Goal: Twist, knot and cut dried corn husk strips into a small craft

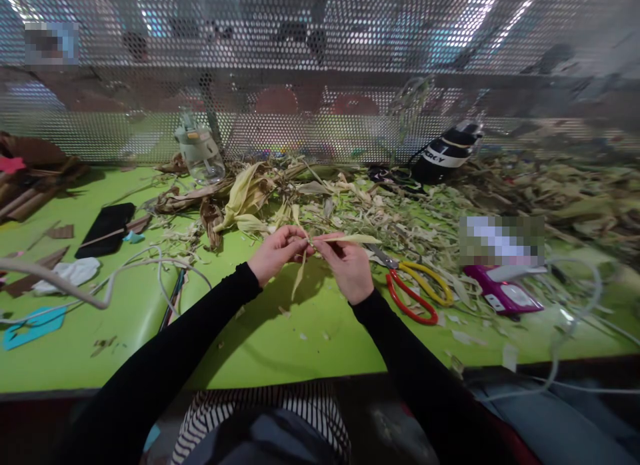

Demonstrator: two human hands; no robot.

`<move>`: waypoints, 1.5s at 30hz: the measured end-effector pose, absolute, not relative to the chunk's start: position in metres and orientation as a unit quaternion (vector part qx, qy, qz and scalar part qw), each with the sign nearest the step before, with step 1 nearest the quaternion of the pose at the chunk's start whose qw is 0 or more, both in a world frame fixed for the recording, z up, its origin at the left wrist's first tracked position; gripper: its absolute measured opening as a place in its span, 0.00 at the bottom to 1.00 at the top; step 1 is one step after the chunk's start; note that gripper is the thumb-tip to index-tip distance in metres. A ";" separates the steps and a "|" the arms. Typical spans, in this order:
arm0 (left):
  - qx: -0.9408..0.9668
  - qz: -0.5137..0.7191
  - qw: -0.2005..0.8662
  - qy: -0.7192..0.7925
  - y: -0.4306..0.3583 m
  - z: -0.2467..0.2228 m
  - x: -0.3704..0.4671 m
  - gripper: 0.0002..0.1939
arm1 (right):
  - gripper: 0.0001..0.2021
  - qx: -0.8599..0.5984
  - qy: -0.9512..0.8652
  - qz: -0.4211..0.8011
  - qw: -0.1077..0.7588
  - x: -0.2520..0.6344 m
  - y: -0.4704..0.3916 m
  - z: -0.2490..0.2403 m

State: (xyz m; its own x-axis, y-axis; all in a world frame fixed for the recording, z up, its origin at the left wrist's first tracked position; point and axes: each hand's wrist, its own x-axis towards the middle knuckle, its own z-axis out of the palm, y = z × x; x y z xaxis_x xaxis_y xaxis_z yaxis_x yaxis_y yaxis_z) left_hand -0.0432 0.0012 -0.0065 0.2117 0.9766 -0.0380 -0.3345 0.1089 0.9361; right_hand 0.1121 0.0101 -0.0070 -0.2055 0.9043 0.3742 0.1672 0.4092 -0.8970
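Note:
Above the green table, my left hand pinches strips of corn husk where they meet. My right hand grips the same joint from the other side, fingertips almost touching the left ones. One pale strip points down from the joint, one sticks up, and another runs right over my right hand. The exact crossing is partly hidden by my fingers. Just right of my right hand lie scissors with one red and one yellow handle. A larger yellowish husk rests behind my left hand.
Husk scraps cover the back and right. A clear bottle and a black bottle stand by the perforated metal screen. A black phone, white cable and blue tag lie left; a purple device lies right.

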 end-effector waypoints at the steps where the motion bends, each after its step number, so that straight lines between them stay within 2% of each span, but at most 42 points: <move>1: 0.431 0.507 0.643 0.380 0.002 -0.007 -0.043 0.15 | 0.10 -0.389 -0.682 0.378 0.491 0.112 0.010 -0.007; 5: 0.446 0.507 0.629 0.385 0.003 -0.007 -0.044 0.16 | 0.11 -0.412 -0.678 0.364 0.488 0.113 0.011 -0.005; 11: 0.481 0.493 0.606 0.398 0.000 -0.001 -0.043 0.10 | 0.14 -0.418 -0.644 0.452 0.455 0.111 0.014 -0.007; 20: 0.502 0.465 0.583 0.438 -0.002 -0.002 -0.037 0.06 | 0.09 -0.418 -0.596 0.446 0.521 0.111 0.015 -0.012; 28: 0.528 0.457 0.544 0.466 -0.005 -0.001 -0.035 0.05 | 0.10 -0.428 -0.583 0.445 0.528 0.109 0.018 -0.015; 32: 0.493 0.462 0.592 0.440 -0.004 -0.005 -0.034 0.05 | 0.11 -0.435 -0.602 0.443 0.502 0.109 0.018 -0.013; 38: 0.445 0.450 0.640 0.434 -0.003 -0.010 -0.034 0.11 | 0.11 -0.443 -0.636 0.414 0.477 0.112 0.016 -0.007; 45: 0.398 0.485 0.645 0.438 -0.001 -0.009 -0.036 0.06 | 0.09 -0.415 -0.666 0.432 0.445 0.112 0.021 -0.010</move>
State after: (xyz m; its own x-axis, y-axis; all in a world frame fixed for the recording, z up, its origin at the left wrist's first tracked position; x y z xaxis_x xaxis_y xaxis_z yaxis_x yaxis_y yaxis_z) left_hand -0.0360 -0.0011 -0.0086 0.1470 0.9728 -0.1788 -0.2769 0.2140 0.9368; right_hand 0.1120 0.0209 -0.0103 -0.2604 0.9368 0.2335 0.1680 0.2822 -0.9445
